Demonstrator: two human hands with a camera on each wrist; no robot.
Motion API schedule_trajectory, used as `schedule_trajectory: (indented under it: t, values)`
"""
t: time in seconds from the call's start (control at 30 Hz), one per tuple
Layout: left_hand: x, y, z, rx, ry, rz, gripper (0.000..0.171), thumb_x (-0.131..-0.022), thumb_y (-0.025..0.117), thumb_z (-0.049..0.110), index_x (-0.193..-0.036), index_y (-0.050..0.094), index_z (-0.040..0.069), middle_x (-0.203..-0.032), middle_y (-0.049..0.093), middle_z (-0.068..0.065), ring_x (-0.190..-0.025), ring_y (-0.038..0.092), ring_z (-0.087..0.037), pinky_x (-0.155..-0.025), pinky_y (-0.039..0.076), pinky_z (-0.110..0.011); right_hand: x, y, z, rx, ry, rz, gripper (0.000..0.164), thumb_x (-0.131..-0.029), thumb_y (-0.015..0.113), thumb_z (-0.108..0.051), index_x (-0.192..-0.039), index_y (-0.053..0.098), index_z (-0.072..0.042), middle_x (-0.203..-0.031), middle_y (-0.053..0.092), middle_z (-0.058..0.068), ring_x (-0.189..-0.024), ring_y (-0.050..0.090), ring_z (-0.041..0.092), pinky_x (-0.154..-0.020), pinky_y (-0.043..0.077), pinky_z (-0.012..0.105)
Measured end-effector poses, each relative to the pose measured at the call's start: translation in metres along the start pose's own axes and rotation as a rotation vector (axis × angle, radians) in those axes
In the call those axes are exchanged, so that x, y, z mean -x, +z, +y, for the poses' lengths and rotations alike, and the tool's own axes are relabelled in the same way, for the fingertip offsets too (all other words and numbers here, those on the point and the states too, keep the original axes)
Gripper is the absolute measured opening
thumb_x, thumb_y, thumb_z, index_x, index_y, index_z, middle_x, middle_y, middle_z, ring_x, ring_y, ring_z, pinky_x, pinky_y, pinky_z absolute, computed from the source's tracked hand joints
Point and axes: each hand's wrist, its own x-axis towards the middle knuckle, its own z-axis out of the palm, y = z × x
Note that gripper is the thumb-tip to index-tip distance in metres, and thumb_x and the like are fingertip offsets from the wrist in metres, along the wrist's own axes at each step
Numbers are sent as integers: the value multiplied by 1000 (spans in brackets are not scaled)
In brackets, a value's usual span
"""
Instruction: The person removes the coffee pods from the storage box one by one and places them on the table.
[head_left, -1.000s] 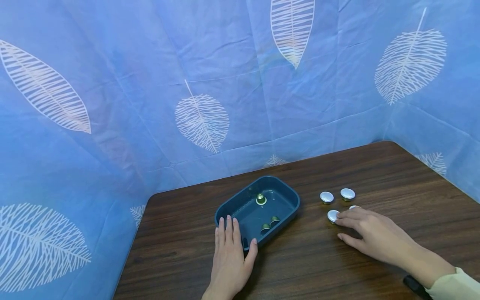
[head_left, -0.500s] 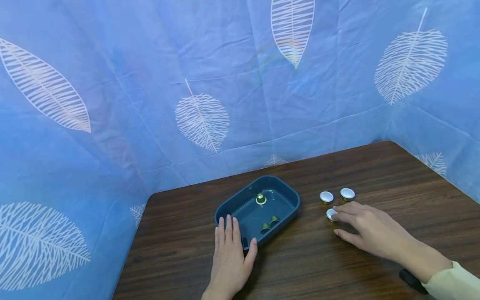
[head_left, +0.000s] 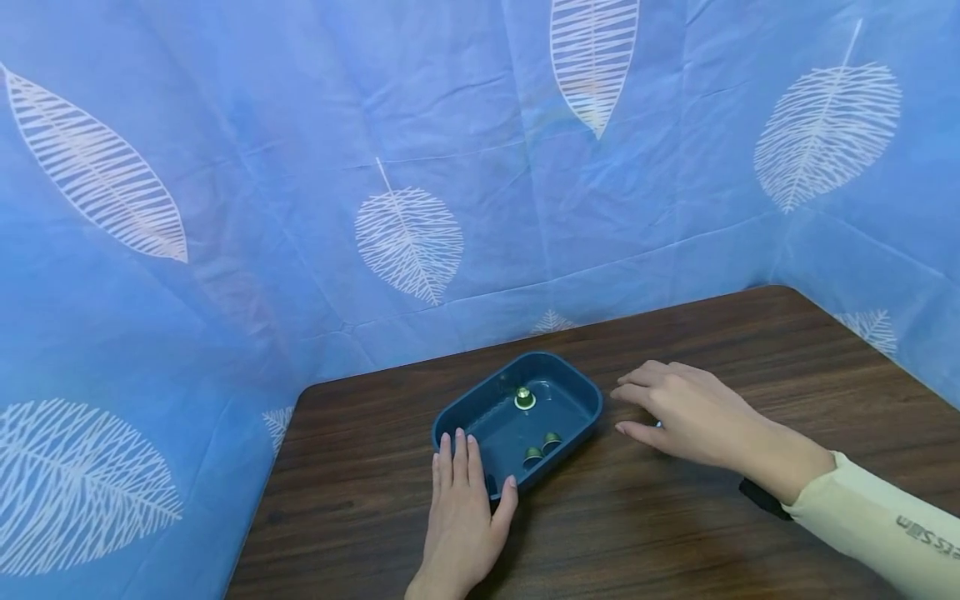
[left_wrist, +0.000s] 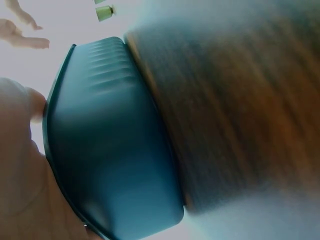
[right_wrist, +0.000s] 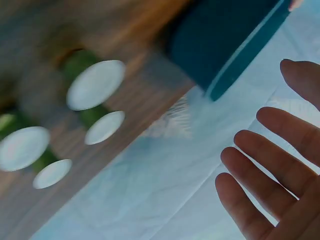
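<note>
My left hand (head_left: 461,521) rests on the near-left rim of a dark teal plastic tray (head_left: 480,398), its fingers straight. Inside the tray lie three green coffee capsules; one capsule (head_left: 524,398) stands lid down, the others are near the right wall. My right hand (head_left: 686,408) hovers to the right of the tray, fingers loosely spread and holding nothing. In the right wrist view several green coffee capsules, among them a capsule (right_wrist: 96,85) with its pale lid up, stand on the table. In the head view the right hand hides nearly all of these.
The dark wood table (head_left: 360,483) extends around the tray, with its back edge behind it. A blue cloth (head_left: 285,208) with white leaf prints hangs behind and on the sides. A black strap (head_left: 763,498) is around the right wrist, below a pale sleeve (head_left: 862,517).
My right hand has lifted off the coffee capsules and moved left toward the tray, now covering them in the head view. The left hand has stayed on the rim.
</note>
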Motion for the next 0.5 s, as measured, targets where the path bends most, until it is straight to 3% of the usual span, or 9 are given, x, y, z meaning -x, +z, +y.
schedule_trajectory:
  t: [0.2, 0.5]
  values:
    - [0, 1, 0, 8, -3, -8, 85, -108, 49, 58, -166, 34, -1, -179, 23, -21, -169, 13, -42, -134, 19, -64, -29, 3, -11, -16, -52, -26, 36, -88, 89, -37, -115, 82, -14, -112, 80, 3, -104, 75, 22, -86, 65, 44]
    - [-1, 0, -2, -10, 0, -6, 85, -108, 50, 59, -166, 35, 0, -178, 24, -21, -169, 14, -42, -134, 21, -64, -50, 11, -28, -79, -59, -140, 33, -91, 87, -37, -116, 82, -16, -114, 79, 3, -108, 76, 24, -89, 65, 45]
